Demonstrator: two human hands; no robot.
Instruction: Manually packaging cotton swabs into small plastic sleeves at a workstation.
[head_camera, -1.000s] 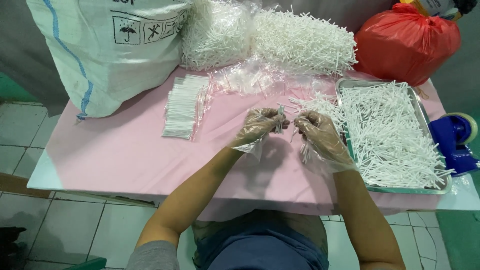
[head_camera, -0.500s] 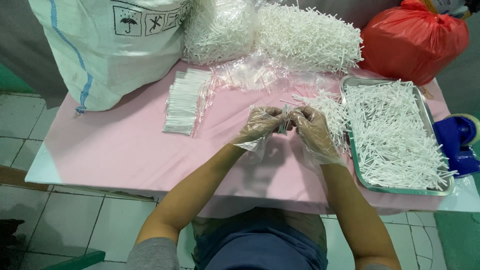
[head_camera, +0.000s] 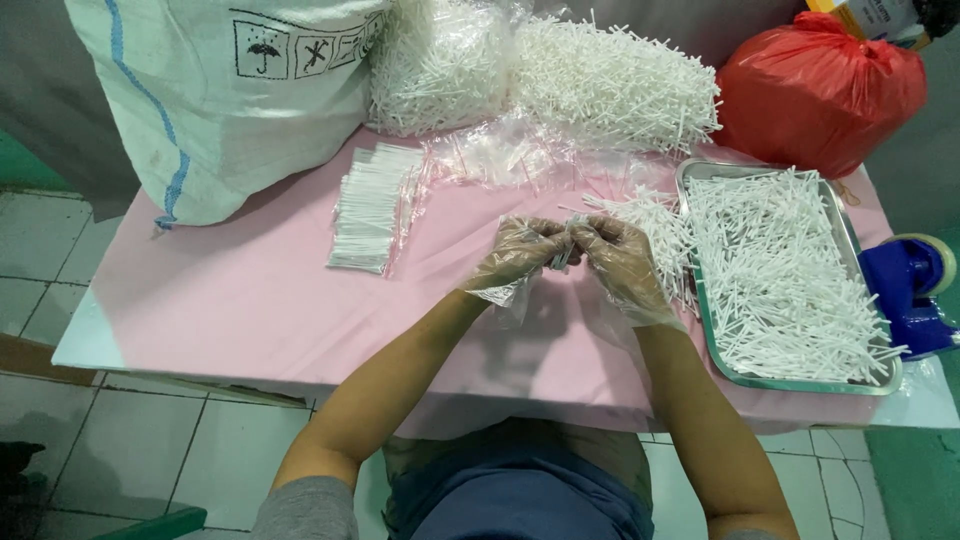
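Rectangular metal tray (head_camera: 888, 380) heaped with thin white sticks (head_camera: 775, 270); small stick bundle (head_camera: 563, 257) pinched between gloved left hand (head_camera: 520, 252) and right hand (head_camera: 622, 262), axis unclear

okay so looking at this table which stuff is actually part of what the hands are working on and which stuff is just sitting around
In use:
- left hand and right hand, gloved, pinching a small bundle of white sticks between them
- loose white sticks beside the right hand
- metal tray full of sticks
- packed stick bundles

Lying about:
- red bag
- big white sack
- blue tape dispenser
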